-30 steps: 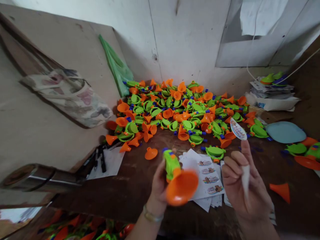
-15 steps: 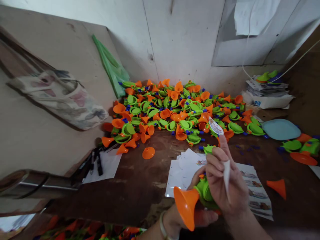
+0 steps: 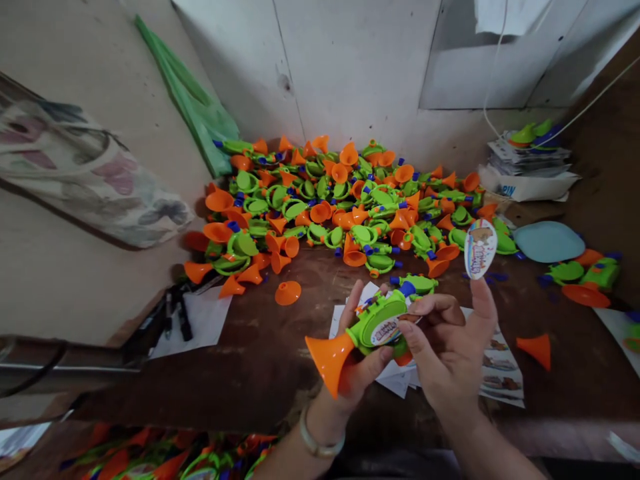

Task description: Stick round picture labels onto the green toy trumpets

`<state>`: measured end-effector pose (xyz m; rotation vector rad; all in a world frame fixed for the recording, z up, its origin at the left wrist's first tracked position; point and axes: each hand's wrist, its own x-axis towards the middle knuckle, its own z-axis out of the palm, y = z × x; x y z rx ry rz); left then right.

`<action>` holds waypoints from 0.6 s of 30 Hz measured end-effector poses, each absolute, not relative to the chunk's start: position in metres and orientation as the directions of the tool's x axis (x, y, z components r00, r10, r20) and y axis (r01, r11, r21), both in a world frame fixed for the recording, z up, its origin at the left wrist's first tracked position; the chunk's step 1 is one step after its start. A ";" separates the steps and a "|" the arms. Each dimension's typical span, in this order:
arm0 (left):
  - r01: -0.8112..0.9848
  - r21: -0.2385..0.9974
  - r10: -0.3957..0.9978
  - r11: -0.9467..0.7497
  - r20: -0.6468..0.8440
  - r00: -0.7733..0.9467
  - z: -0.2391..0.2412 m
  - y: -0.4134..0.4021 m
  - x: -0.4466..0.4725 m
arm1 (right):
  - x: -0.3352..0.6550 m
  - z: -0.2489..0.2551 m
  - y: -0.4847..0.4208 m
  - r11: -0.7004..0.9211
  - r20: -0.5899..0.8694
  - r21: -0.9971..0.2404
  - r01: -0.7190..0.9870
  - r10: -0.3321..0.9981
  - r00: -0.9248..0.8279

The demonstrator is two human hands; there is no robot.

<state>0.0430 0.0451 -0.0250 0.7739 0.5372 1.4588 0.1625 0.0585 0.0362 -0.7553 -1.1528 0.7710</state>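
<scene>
My left hand (image 3: 363, 373) is closed around a toy trumpet (image 3: 383, 319) with a green body, an orange bell and a blue mouthpiece. Its oval face is turned up toward me. On that face lies an oval printed sticker (image 3: 387, 331), its right end between the thumb and a fingertip of my right hand (image 3: 453, 343). A second oval sticker (image 3: 481, 249) with a cartoon bear clings to another, raised finger of the same hand. Beneath the hands are white sheets (image 3: 397, 383), partly hidden, and a sticker sheet (image 3: 503, 367) with printed pictures to the right.
A large heap of toy trumpets (image 3: 320, 213) lies along the wall. Loose orange bells (image 3: 289, 293) sit on the brown table (image 3: 260, 347). Pens (image 3: 180, 313) rest at left; a light blue lid-like piece (image 3: 549, 241) and a paper stack (image 3: 530, 177) are at right. More trumpets lie below the front edge.
The toy trumpet has turned face up and moved up-left. My right hand has brought the pinched sticker onto its face. The sticker on the raised finger has moved right. The view has shifted slightly.
</scene>
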 end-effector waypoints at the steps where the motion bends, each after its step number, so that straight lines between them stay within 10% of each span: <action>1: -0.673 0.738 0.988 -0.050 0.134 0.073 -0.025 0.044 0.044 | 0.162 0.035 0.058 0.534 0.500 -0.836 -0.131 0.837 0.222; 18: -0.700 0.713 0.991 -0.036 0.116 0.067 -0.020 0.045 0.054 | 0.167 0.029 0.059 0.547 0.540 -0.837 0.022 0.817 0.202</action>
